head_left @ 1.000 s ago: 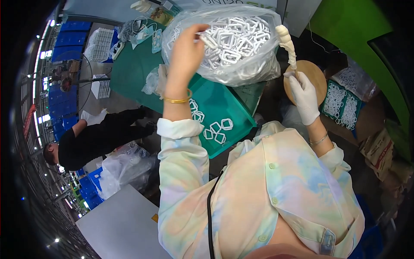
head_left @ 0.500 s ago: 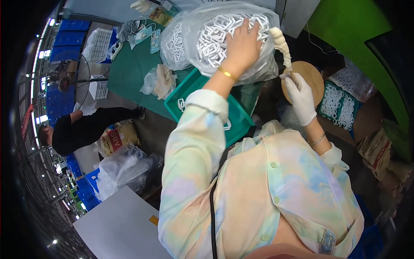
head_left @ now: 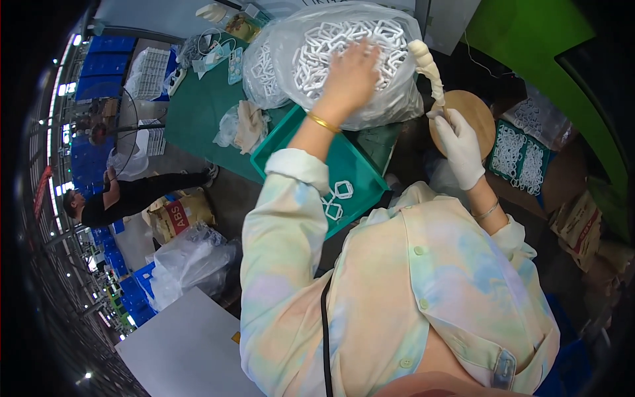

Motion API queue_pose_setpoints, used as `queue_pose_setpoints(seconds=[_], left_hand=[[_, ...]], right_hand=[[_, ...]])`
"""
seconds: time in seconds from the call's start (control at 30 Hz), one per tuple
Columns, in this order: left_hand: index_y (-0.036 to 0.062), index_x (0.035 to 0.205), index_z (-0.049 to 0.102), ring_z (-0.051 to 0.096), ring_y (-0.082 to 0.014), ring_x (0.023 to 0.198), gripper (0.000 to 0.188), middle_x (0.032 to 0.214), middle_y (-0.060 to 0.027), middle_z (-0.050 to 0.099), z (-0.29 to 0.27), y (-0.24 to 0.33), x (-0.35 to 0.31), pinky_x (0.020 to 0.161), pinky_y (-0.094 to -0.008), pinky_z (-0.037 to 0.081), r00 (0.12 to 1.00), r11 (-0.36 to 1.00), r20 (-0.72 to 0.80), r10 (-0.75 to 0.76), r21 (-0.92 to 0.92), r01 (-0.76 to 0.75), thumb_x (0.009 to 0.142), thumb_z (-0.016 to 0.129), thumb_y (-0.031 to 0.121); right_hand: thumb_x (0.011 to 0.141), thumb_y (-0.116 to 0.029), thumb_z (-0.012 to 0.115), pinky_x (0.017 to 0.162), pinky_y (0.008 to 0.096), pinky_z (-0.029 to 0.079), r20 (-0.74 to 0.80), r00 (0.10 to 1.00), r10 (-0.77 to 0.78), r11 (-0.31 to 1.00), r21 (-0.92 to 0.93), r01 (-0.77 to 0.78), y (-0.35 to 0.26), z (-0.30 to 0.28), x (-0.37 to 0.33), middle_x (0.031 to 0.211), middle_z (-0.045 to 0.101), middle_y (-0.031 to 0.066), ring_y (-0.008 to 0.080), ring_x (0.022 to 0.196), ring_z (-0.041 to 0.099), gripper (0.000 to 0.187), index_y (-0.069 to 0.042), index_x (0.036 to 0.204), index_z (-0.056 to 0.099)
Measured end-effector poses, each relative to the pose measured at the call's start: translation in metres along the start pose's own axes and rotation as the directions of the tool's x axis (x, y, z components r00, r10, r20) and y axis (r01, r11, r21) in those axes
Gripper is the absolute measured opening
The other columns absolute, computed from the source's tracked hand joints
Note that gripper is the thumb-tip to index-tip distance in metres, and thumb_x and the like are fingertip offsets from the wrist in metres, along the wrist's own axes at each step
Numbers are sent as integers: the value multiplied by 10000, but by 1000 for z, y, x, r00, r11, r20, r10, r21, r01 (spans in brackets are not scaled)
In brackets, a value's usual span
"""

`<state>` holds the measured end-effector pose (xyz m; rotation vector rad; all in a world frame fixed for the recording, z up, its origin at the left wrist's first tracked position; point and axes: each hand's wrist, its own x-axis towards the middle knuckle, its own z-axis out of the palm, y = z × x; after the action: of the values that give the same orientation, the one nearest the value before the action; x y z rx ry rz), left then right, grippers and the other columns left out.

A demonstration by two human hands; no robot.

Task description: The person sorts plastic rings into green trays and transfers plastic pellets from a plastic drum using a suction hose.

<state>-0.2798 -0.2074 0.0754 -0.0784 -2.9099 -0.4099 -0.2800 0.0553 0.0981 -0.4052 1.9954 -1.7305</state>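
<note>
My bare left hand [head_left: 355, 76] lies on a heap of white plastic links [head_left: 319, 46] in a clear plastic bag [head_left: 288, 63]. Its fingers are apart, slightly blurred, with nothing seen gripped in them. My right hand [head_left: 465, 149], in a white glove, is closed round the lower end of a curved stick-like tool [head_left: 428, 71] wrapped in cream material. The tool's exact kind does not show. Under my left forearm is a green tray [head_left: 362, 165] with a few white links [head_left: 342, 190] in it.
A second bag of white pieces [head_left: 264, 74] stands on the green table [head_left: 192, 126]. Beside my right hand is a round wooden disc [head_left: 475, 112]; beyond it sit green trays of white parts [head_left: 509, 149]. Another person [head_left: 126, 192] is at the left, near sacks [head_left: 178, 217].
My left hand has slid left and down over the links. More of the links in the tray now show. My right hand stays put. The other person's pose has changed.
</note>
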Motion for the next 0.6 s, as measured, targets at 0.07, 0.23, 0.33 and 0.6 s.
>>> queue_pose_setpoints(seconds=[0.07, 0.23, 0.33, 0.6], left_hand=[[53, 1375, 450, 314, -410, 1356, 517, 1456, -243, 337, -22, -26, -6, 1102, -550, 249, 987, 967, 38, -153, 212, 142, 894, 543, 221], [49, 1323, 508, 317, -469, 1334, 451, 1439, -282, 338, -8, -40, -20, 1087, -510, 299, 976, 959, -157, -152, 215, 184, 884, 530, 153], [46, 1311, 511, 319, -473, 1332, 441, 1443, -289, 326, -9, -13, -17, 1081, -492, 315, 992, 983, -115, -56, 168, 75, 885, 533, 159], [-17, 1306, 473, 355, -443, 1317, 502, 1374, -269, 437, -11, -19, -13, 1067, -543, 309, 984, 955, -126, -128, 253, 157, 874, 576, 218]], right_hand=[[969, -204, 505, 695, 207, 367, 4, 999, 34, 999, -37, -34, 2, -5, -1, 878, 558, -11, 41, 763, 435, 260, 9, 1069, 614], [975, -190, 490, 683, 205, 363, 30, 999, 14, 1000, -26, -13, 9, 1, -2, 876, 554, -12, 41, 755, 430, 256, 14, 1070, 613], [975, -193, 487, 708, 207, 371, 14, 1000, -27, 1000, -3, 27, 14, 1, 0, 887, 557, -4, 48, 777, 441, 258, 11, 1071, 613], [969, -185, 493, 785, 214, 389, 44, 998, 34, 997, -66, -32, 3, 2, -4, 930, 578, 11, 64, 850, 481, 248, 10, 1067, 611]])
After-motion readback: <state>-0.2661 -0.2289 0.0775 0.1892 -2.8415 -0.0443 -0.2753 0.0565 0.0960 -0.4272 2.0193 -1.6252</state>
